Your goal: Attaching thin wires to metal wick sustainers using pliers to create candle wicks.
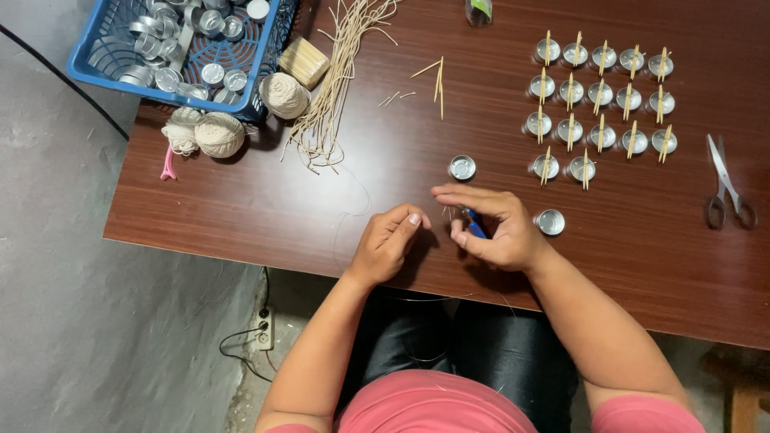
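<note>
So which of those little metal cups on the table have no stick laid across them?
Two: the cup just beyond the hands and the cup beside the right hand. Every cup in the rows carries a wooden stick.

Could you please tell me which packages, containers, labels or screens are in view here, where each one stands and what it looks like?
Basket: table's far left corner, blue plastic lattice, holding small metal cups.
Small bottle: far table edge, top centre, clear with a green patch, cut off by the frame.
Bundle of sticks: beside the basket, pale wood, no wrapper visible.
No labels, signs or screens visible.
</note>
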